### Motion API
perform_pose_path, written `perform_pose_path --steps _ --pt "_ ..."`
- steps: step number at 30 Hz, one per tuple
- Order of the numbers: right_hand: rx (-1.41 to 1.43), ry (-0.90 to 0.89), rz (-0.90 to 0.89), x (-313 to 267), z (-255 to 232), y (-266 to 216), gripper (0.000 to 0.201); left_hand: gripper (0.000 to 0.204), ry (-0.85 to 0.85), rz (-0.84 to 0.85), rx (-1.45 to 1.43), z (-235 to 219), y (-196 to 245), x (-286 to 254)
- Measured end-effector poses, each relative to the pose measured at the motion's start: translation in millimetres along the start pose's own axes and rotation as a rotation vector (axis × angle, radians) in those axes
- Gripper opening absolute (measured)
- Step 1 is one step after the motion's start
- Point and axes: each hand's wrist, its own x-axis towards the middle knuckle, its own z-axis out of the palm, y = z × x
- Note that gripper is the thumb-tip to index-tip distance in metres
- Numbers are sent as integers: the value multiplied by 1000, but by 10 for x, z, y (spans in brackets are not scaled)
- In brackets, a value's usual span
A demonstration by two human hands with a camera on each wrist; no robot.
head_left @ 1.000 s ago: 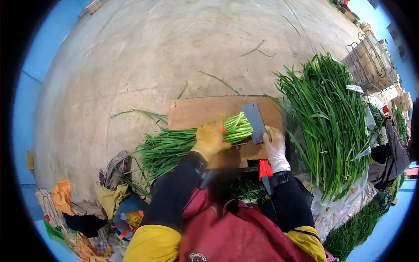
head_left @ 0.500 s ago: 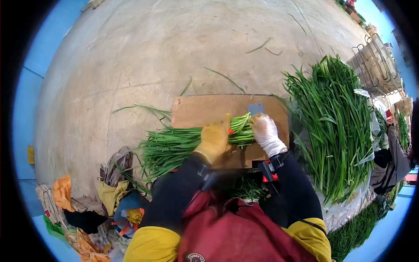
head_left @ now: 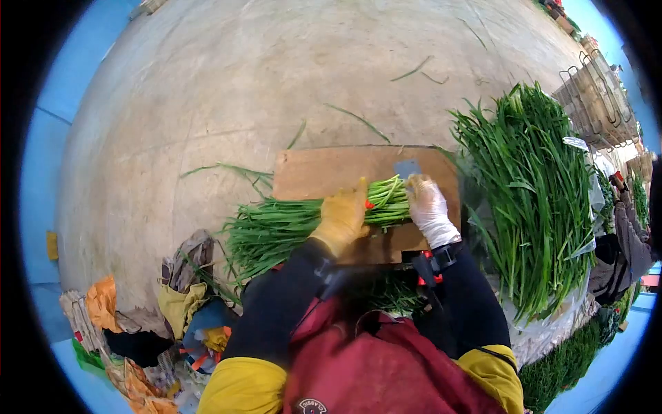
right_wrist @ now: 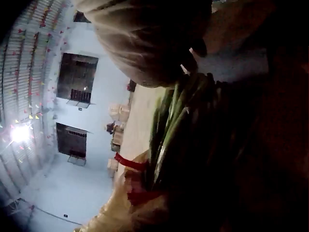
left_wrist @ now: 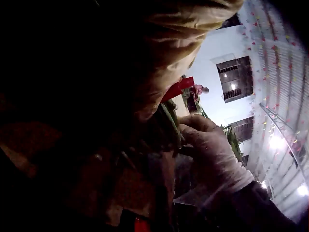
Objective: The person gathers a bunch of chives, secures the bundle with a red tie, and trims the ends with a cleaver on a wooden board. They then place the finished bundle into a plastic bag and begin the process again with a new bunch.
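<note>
A bundle of garlic chives (head_left: pixel 283 224) lies across a brown board (head_left: pixel 310 162), leaves to the left and pale stem ends to the right. My yellow-gloved left hand (head_left: pixel 341 217) grips it around the middle, beside a red band (right_wrist: pixel 130 162). At the stem ends, my right hand (head_left: pixel 429 207), in a thin whitish glove, pinches the stems (right_wrist: pixel 166 130) between curled fingers and thumb. Just beyond those fingers, a grey cleaver blade (head_left: pixel 407 168) lies on the board, partly covered by the hand. Its handle is hidden.
A large heap of garlic chives (head_left: pixel 527 200) rests on plastic sheeting to the right. Wire baskets (head_left: pixel 600 100) stand farther back. Bags and cloths (head_left: pixel 183 300) are piled at the lower left. Loose leaves (head_left: pixel 358 123) are scattered on the concrete floor (head_left: pixel 241 83).
My right hand has moved from beside the cleaver up and left onto the stem ends, covering part of the blade. The left hand keeps its grip on the bundle.
</note>
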Motion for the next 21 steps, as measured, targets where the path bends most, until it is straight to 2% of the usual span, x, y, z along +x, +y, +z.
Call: perform_pose_path --steps 2,3,6,8,10,14,17,21 --pt "-23 219 -178 -3 -96 -126 29 100 6 5 -13 51 -19 22" --pt "-13 186 -291 44 -89 -102 31 98 -2 -17 -20 85 -25 51" --pt "-232 90 -391 85 51 -72 21 93 -12 -42 -53 62 -4 95" --pt "-206 71 -367 91 66 -48 13 90 -5 -18 -96 -77 15 30" --pt "-237 15 -344 23 -72 -136 11 88 25 32 -139 -32 -57 24" --pt "-275 181 -353 -125 -122 -189 10 83 31 42 -167 31 -98 78" --pt "-306 -80 -151 -72 13 -121 12 80 34 44 -123 75 -105 105" --pt "-210 4 -112 -21 17 -71 17 80 60 65 -146 141 -178 125"
